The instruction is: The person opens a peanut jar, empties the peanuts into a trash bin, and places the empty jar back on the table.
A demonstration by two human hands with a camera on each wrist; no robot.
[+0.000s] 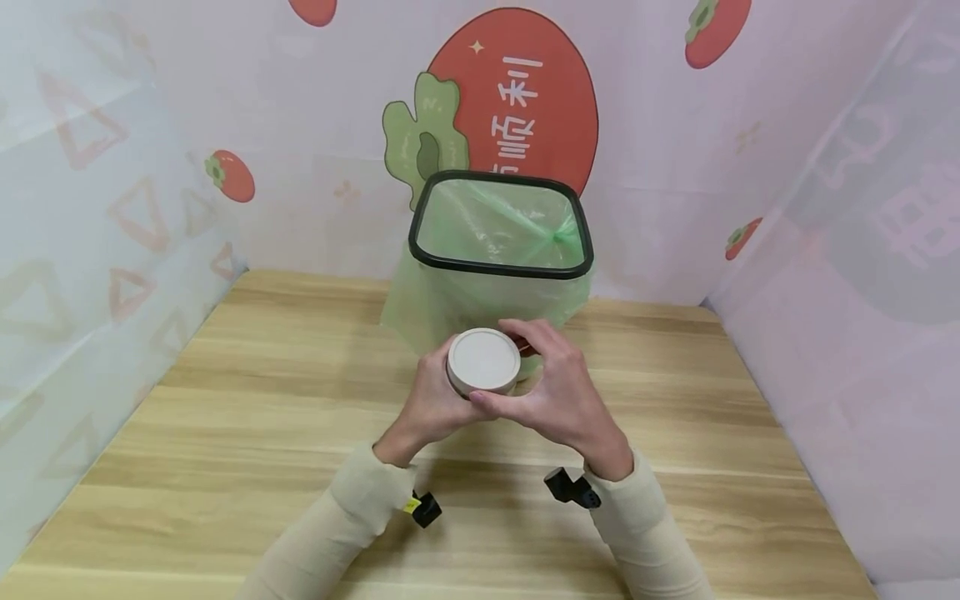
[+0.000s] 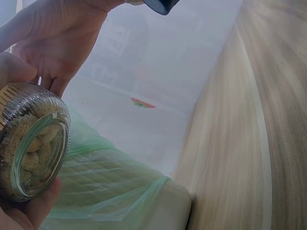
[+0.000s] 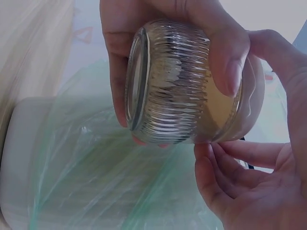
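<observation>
In front of the bin, both hands meet at a ribbed glass jar (image 3: pixel 172 81) with a round white lid (image 1: pixel 483 358). My left hand (image 1: pixel 438 396) wraps round the jar's body, its thumb lying along the ribbed side. From the other side, my right hand (image 1: pixel 558 383) grips the lid's edge between thumb and curled fingers. The left wrist view shows the jar (image 2: pixel 43 148) tilted, tan lumpy pieces visible through its clear base. The lid covers the mouth of the jar.
Just beyond the hands stands a pale bin (image 2: pixel 172 206) lined with a thin green plastic bag (image 1: pixel 510 221), held by a black rim (image 1: pixel 502 271). It rests on a wood-grain table (image 1: pixel 247 400). Printed curtains (image 1: pixel 645 167) surround the table at the back and sides.
</observation>
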